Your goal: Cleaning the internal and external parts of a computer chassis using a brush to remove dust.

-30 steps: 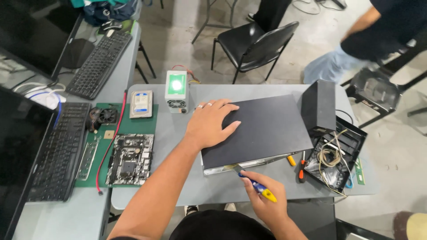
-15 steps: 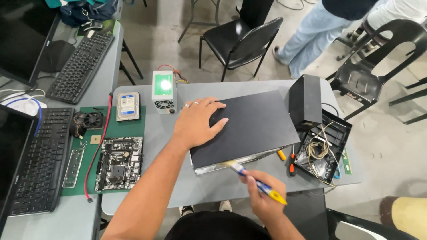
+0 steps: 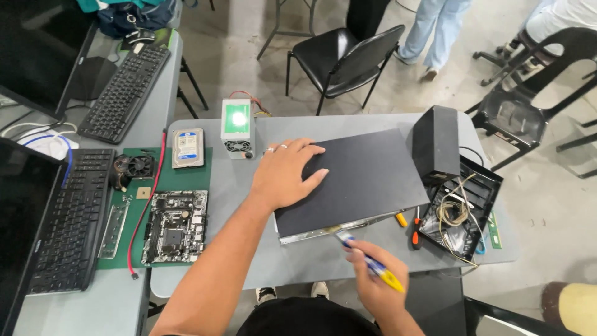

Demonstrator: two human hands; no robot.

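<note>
Hands work over a flat black panel point(image 3: 357, 177) lying on the grey counter point(image 3: 249, 255), seen from the head camera. The left hand point(image 3: 286, 174) lies flat on the panel's left part, fingers spread and palm pressed down, rings on two fingers. The right hand point(image 3: 376, 283) is closed around a blue and yellow screwdriver point(image 3: 370, 261), whose tip reaches the panel's near metal edge. Just right of the panel stand a black box point(image 3: 435, 140) and an open black case point(image 3: 463, 208) with loose wires inside; two small orange-handled tools point(image 3: 415, 233) lie between panel and case. Behind the left hand sits a power supply point(image 3: 237, 127) with a green label, and beside it a hard drive point(image 3: 188, 148). On a green mat point(image 3: 134, 211) to the left lie a motherboard point(image 3: 174, 225), a small fan point(image 3: 132, 168) and a red cable point(image 3: 149, 199). Two keyboards point(image 3: 68, 218) rest further left. A black chair point(image 3: 345, 59) stands beyond the counter, near another person's legs point(image 3: 429, 31).
</note>
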